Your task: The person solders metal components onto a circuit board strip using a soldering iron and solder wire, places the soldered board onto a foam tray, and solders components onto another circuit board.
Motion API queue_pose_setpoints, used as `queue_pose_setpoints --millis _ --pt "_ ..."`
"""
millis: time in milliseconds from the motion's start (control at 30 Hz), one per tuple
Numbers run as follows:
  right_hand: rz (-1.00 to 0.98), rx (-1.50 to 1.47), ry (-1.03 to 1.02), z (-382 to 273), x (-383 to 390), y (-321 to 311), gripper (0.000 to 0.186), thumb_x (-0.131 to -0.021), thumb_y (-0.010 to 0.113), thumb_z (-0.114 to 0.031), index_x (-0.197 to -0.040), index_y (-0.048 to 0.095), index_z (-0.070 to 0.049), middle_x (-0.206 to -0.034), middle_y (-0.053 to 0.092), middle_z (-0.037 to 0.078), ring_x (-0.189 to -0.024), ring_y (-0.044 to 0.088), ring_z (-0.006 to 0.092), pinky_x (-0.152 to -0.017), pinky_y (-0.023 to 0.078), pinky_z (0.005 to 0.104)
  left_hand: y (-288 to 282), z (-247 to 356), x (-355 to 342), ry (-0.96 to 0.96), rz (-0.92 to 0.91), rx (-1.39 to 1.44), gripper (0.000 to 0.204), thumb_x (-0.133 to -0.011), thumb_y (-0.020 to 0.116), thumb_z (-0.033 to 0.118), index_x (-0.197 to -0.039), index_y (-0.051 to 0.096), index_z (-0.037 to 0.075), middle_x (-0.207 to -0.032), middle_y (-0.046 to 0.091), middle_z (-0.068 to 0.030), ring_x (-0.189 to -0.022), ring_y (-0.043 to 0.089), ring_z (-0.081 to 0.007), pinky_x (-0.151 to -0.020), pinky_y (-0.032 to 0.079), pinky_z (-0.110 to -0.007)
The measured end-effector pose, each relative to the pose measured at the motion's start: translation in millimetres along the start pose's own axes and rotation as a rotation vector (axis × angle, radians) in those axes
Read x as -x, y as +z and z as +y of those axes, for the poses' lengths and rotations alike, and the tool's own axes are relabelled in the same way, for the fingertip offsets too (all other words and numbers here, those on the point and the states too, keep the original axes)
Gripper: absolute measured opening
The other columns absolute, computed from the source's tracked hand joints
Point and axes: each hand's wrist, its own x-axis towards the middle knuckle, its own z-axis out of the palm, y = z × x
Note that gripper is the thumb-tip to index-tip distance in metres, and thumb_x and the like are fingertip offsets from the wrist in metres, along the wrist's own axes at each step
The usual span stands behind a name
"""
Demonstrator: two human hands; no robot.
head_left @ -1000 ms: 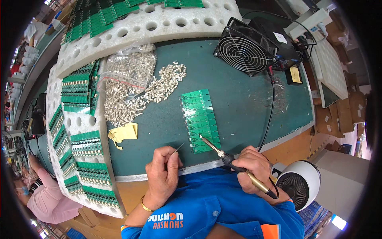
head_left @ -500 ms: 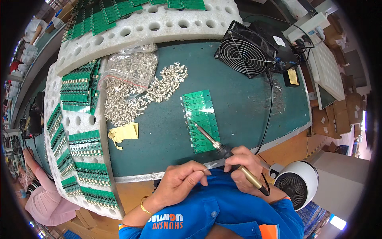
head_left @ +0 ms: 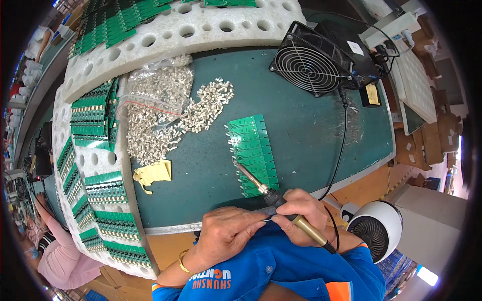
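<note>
My right hand (head_left: 305, 214) is wrapped round a soldering iron (head_left: 301, 223), whose metal tip points up and left over the left edge of a green circuit board panel (head_left: 256, 145). The panel lies flat on the bench, with small metal connectors sticking out along its left edge. Just left of the iron's handle, my left hand (head_left: 228, 232) is closed in a pinch. Something thin and pale shows at its fingertips, close to my right fingers; its kind is not clear.
Loose silvery connectors (head_left: 208, 105) spill from a clear plastic bag (head_left: 160, 90). A yellow paper scrap (head_left: 153, 172) lies below them. White foam trays (head_left: 108, 156) bear several green boards. A black fan (head_left: 309, 60) stands at the back right; a cable (head_left: 344, 135) crosses the bench. A white fan (head_left: 376, 231) is lower right.
My left hand has moved right, bringing its fingertips up to my right hand. The iron has shifted slightly left and down, its tip now lower along the panel's left edge.
</note>
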Motion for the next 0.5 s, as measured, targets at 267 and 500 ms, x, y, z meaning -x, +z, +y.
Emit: queue_pose_setpoints --millis 267,500 --pt "0.072 0.079 0.000 9 0 -17 0.038 -0.073 0.080 0.003 -0.107 0.062 -0.002 -0.077 0.060 0.012 -0.058 0.058 0.0228 -0.050 0.045 0.0321 -13 -1 6 -0.054 0.232 -0.223 0.015 -0.076 0.075 -0.003 -0.091 0.076 0.001 -0.078 0.070 -0.0100 -0.067 0.065 -0.0196 -0.058 0.050 -0.029" --pt "-0.066 -0.060 -0.080 17 6 -34 0.030 -0.086 0.074 -0.018 -0.106 0.064 0.001 -0.074 0.058 0.011 -0.056 0.053 0.0229 -0.051 0.042 0.0342 -8 -12 20 -0.193 0.426 -0.261 0.017 -0.073 0.078 -0.005 -0.088 0.074 0.002 -0.074 0.057 -0.0030 -0.061 0.049 -0.0105 -0.053 0.037 -0.024"
